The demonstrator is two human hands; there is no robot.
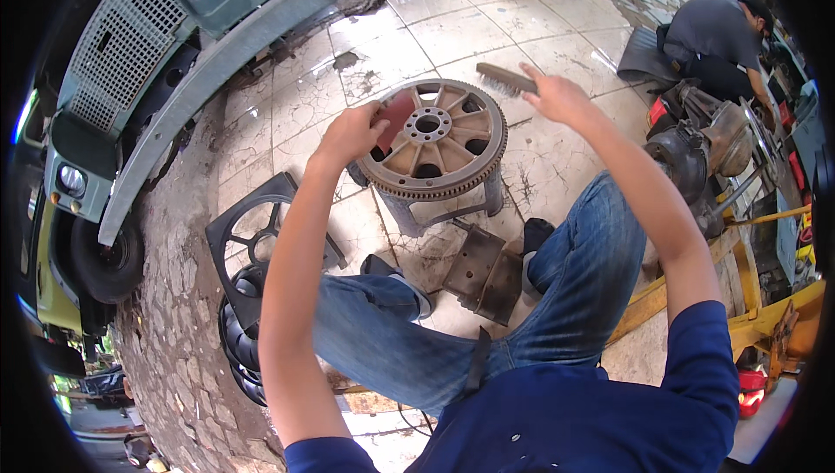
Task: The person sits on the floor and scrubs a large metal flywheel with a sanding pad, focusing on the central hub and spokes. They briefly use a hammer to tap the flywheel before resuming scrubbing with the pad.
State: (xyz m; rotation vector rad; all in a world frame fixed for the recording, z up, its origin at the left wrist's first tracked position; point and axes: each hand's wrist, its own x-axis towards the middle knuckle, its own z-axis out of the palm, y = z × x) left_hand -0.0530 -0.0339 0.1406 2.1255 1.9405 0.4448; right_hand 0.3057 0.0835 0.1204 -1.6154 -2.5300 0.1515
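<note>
A flywheel with a toothed rim lies flat on a low grey stool in front of my knees. My left hand is closed on a piece of reddish sandpaper, held over the left part of the wheel. Off the wheel's far right side, my right hand grips a wire brush by one end. Its bristles point down, and the brush is apart from the wheel.
A metal block lies between my feet. To the left are a black fan shroud and a vehicle's bumper. A crouching person works at far right, near a mechanical assembly and a yellow frame.
</note>
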